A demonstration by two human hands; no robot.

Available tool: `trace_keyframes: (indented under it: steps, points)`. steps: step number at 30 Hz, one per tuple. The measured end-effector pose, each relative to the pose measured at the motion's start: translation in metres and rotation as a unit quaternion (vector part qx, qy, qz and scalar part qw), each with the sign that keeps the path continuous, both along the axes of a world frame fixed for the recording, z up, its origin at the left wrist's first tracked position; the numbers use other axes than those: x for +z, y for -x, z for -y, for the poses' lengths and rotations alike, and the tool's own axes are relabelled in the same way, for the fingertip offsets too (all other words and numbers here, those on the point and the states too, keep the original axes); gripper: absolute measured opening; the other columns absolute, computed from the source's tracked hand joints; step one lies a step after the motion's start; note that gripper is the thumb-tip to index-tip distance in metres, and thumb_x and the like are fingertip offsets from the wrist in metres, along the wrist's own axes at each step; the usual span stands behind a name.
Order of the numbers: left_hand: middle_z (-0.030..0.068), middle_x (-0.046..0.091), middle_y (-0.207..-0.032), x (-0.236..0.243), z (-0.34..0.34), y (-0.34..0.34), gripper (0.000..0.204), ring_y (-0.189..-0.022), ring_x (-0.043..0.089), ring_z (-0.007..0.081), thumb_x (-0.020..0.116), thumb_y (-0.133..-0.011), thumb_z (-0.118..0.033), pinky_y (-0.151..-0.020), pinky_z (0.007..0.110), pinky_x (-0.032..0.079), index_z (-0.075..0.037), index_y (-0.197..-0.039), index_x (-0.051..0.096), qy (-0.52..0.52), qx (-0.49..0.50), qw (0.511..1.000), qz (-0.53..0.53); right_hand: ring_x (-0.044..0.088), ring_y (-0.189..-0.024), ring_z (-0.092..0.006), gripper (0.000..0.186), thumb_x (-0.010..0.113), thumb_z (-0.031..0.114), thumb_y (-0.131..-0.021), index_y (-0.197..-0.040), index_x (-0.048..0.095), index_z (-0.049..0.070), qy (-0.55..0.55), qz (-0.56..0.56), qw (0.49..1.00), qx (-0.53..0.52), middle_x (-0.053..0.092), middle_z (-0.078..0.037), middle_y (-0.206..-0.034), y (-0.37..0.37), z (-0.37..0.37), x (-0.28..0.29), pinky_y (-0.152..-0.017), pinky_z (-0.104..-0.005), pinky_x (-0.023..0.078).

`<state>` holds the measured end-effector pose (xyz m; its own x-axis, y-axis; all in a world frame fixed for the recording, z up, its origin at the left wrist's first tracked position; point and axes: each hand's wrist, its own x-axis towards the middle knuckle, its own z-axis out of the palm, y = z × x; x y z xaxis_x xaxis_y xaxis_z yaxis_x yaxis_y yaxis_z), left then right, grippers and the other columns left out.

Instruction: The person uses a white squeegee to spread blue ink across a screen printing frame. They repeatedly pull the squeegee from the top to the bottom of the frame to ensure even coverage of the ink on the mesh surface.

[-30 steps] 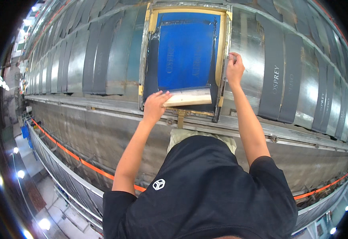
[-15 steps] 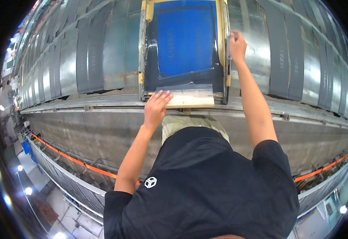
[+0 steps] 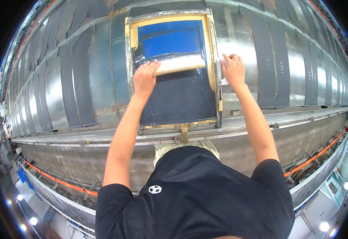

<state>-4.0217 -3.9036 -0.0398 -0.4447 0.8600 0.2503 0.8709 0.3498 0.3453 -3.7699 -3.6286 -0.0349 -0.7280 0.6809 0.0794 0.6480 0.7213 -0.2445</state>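
My left hand (image 3: 144,79) grips the left end of a long wooden-handled squeegee (image 3: 178,65), which lies across a printing screen (image 3: 170,34) in a metal frame with yellow borders. Dark ink (image 3: 174,99) covers the screen below the squeegee; blue mesh shows above it. My right hand (image 3: 231,71), fingers curled, holds a pale metal fitting at the frame's right edge (image 3: 217,99).
Curved metal table surfaces carry rows of dark fabric strips (image 3: 74,83) to both sides. A metal rail (image 3: 86,139) runs along the near edge. An orange strip (image 3: 62,179) and railings (image 3: 309,187) lie below, beside my torso.
My left hand has moved the squeegee up from the screen's bottom, leaving dark ink over more of the blue. My right hand stays at the frame's edge; the whole view has shifted.
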Motion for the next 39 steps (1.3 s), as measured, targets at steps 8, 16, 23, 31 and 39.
trace_keyframes:
  steps: [8, 16, 23, 31, 39]
  points:
    - [0.0108, 0.075, -0.104, 0.067, -0.106, 0.102, 0.037, -0.093, 0.071, 0.0341, 0.071, -0.081, -0.012, -0.084, 0.043, 0.057, -0.025, -0.115, 0.078, 0.145, 0.019, 0.981, 0.126, 0.059, -0.120, -0.0313, 0.042, 0.080, 0.026, -0.081, -0.120, 0.072, 0.011, 0.077, -0.044, 0.980, 0.179, 0.066, -0.011, -0.123, 0.147, -0.050, 0.055, -0.102, -0.0431, 0.049]
    - [0.0064, 0.075, -0.109, 0.034, -0.033, 0.020, 0.032, -0.097, 0.071, 0.0316, 0.069, -0.083, -0.007, -0.087, 0.041, 0.056, -0.020, -0.110, 0.079, 0.122, 0.030, 0.984, 0.124, 0.063, -0.107, -0.0319, 0.032, 0.074, 0.002, -0.073, -0.105, 0.076, 0.008, 0.121, -0.089, 0.975, 0.165, 0.068, -0.010, -0.104, 0.066, 0.030, 0.004, -0.096, -0.0418, 0.051]
    - [0.0025, 0.074, -0.122, 0.026, 0.084, -0.099, 0.048, -0.115, 0.069, 0.0251, 0.071, -0.073, 0.000, -0.097, 0.041, 0.054, -0.019, -0.116, 0.076, 0.113, -0.006, 0.989, 0.100, 0.063, -0.106, -0.0282, 0.047, 0.079, -0.004, -0.063, -0.109, 0.075, 0.009, 0.172, -0.062, 0.972, 0.149, 0.069, -0.007, -0.109, -0.050, 0.138, 0.025, -0.092, -0.0384, 0.054]
    - [0.0027, 0.073, -0.125, 0.036, 0.064, -0.074, 0.043, -0.115, 0.069, 0.0241, 0.069, -0.079, -0.001, -0.100, 0.043, 0.053, -0.018, -0.119, 0.074, 0.073, -0.019, 0.997, 0.024, 0.061, -0.111, -0.0293, 0.041, 0.074, -0.002, -0.071, -0.110, 0.073, 0.006, 0.128, -0.082, 0.973, 0.172, 0.067, -0.010, -0.114, -0.020, 0.112, 0.036, -0.096, -0.0398, 0.053]
    - [0.0103, 0.076, -0.103, 0.042, -0.089, 0.087, 0.037, -0.096, 0.072, 0.0325, 0.076, -0.081, -0.014, -0.085, 0.043, 0.058, -0.029, -0.116, 0.077, 0.142, 0.001, 0.988, 0.062, 0.067, -0.108, -0.0316, 0.034, 0.078, 0.015, -0.080, -0.113, 0.076, 0.011, 0.065, -0.028, 0.976, 0.204, 0.073, -0.013, -0.112, 0.132, -0.043, 0.017, -0.094, -0.0407, 0.053]
